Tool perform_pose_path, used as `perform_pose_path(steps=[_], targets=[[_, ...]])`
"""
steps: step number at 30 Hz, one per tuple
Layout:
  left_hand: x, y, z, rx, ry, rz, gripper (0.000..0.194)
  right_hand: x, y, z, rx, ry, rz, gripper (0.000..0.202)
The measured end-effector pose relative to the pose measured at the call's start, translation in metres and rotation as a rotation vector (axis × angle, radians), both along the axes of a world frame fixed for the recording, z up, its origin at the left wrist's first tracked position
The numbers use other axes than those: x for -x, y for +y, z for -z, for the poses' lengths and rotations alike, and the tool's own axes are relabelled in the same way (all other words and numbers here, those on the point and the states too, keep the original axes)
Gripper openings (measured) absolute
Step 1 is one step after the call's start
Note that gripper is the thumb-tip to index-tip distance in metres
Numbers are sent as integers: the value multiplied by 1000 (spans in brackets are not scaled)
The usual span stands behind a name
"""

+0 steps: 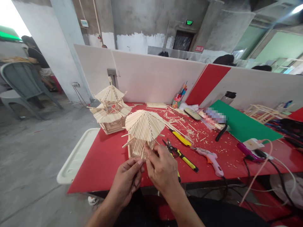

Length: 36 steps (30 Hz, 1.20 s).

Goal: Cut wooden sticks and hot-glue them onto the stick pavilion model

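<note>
A small pavilion model [145, 126] made of thin wooden sticks stands before me near the table's front edge, with a layered, sloping roof and stick walls below. My left hand [129, 176] is at its front lower side, thumb and index finger pinched on what looks like a thin wooden stick [142, 154]. Close beside it, my right hand [163, 167] has its index fingertip at the model's front, just under the roof. The other fingers of that hand are curled, and what they hold, if anything, is hidden. Behind on the left stands a taller two-tiered stick pavilion [110, 110].
Yellow-and-black cutters [182, 154], a yellow-handled tool [181, 138] and a pink glue gun [211, 159] lie to the right. Loose sticks [157, 105] and scraps cover the back. A purple power strip [248, 151] with cables sits right of a green board [243, 123]. White partitions [151, 72] stand behind.
</note>
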<state>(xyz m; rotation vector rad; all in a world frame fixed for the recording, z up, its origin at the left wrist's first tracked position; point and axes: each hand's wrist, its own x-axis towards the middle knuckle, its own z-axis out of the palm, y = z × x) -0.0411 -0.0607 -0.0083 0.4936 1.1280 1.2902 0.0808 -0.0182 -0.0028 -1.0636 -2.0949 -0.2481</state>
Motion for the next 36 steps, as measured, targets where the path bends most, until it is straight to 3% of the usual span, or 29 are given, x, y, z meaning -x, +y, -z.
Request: perform_pose_path(steps=[15, 30, 34, 36], targets=[[1, 5, -1, -37, -40, -40, 26, 1, -1, 0, 29, -27, -1, 40], [3, 6, -1, -101, -19, -1, 23, 2, 0, -1, 45, -7, -11, 41], [3, 3, 0, -112, -1, -4, 23, -16, -5, 5, 82, 102, -9, 38], [2, -2, 1, -113, 10, -5, 24, -37, -7, 15, 113, 156, 143, 37]])
